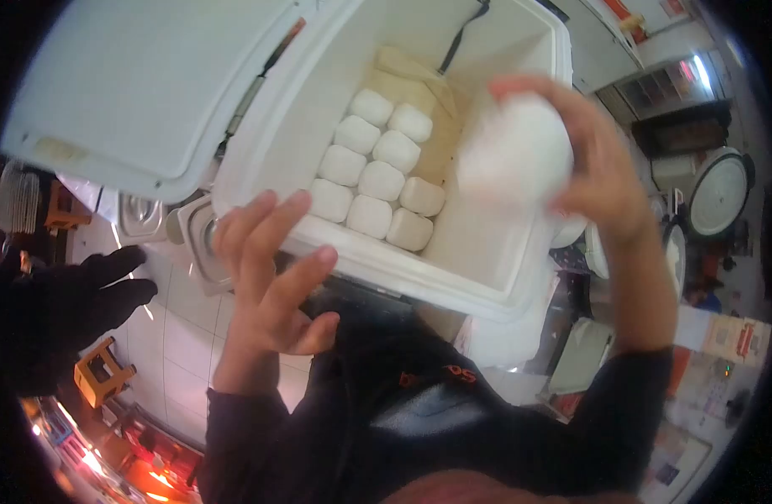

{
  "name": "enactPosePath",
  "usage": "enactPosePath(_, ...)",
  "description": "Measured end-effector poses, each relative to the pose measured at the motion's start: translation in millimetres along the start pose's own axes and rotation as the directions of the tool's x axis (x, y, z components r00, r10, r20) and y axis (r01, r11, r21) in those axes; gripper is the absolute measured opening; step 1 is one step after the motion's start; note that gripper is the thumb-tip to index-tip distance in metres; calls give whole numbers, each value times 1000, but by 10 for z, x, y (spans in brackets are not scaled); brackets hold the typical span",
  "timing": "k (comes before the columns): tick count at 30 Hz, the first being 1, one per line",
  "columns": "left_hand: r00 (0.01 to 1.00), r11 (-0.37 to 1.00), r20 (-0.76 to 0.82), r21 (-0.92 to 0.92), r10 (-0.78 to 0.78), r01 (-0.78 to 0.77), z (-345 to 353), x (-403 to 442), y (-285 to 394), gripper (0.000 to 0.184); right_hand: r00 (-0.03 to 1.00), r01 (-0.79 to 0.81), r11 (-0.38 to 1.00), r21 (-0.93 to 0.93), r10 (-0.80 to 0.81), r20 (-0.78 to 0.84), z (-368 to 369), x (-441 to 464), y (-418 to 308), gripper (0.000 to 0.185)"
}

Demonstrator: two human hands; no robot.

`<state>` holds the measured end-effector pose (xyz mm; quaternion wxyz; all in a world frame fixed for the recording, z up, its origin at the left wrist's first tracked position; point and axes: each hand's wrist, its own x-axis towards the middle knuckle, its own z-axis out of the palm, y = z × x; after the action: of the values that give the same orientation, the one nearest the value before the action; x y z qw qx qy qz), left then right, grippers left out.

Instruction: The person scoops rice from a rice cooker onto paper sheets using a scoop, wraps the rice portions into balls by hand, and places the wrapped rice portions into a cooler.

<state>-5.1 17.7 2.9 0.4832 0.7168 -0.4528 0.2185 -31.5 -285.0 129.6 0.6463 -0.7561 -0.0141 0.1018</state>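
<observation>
My right hand [592, 160] is wrapped round a white rounded piece [524, 151], blurred by motion, above the right side of a white insulated box [260, 168]. Inside the box, several white rounded pieces [382, 181] sit close together in rows on a tan cloth or paper liner [449, 126]. At the box's near left rim is my left hand [272, 281], its fingers spread and nothing in it.
The box's lid [150, 76] hangs open at the upper left. Metal containers [142, 214] stand below it. A yellow stool [102, 372] is on the tiled floor at the left. A round white-lidded pot [718, 191] is at the far right.
</observation>
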Motion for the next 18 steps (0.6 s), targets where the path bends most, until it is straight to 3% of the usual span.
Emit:
enactPosePath(2,991,934,-12,332,-135,131,95,-58,-49,53,1000,-12,976,-217,11,-4,-288,497,251,75)
enactPosePath(4,996,929,-31,358,-86,91,154,-163,-134,58,984,-166,859,-485,173,-29,-391,925,391,57)
enactPosePath(5,998,912,-61,408,-22,45,194,-210,-182,63,957,-244,795,-556,291,-4,-499,1133,597,61)
enactPosePath(8,991,912,-135,408,17,40,260,-246,-244,63,779,-402,512,-759,626,10,-577,1511,1117,63)
enactPosePath(9,988,898,-144,439,58,11,271,-248,-264,61,773,-411,505,-759,634,3,-619,1593,1322,63)
enactPosePath(11,978,896,-196,442,66,28,345,-236,-339,58,579,-347,304,-887,814,52,-663,1694,1770,61)
enactPosePath(13,927,869,-254,479,277,-128,397,-183,-458,55,547,-330,320,-888,831,96,-580,1676,2009,59)
enactPosePath(15,938,857,-244,507,247,-93,413,-185,-462,50,511,-317,338,-886,848,140,-481,1568,2257,57)
enactPosePath(16,935,832,-223,542,277,-118,417,-184,-482,49,620,-235,342,-910,773,130,-411,1489,2377,57)
enactPosePath(18,974,827,-129,556,186,-84,347,-216,-387,48,709,-162,334,-929,694,126,-398,1482,2522,56)
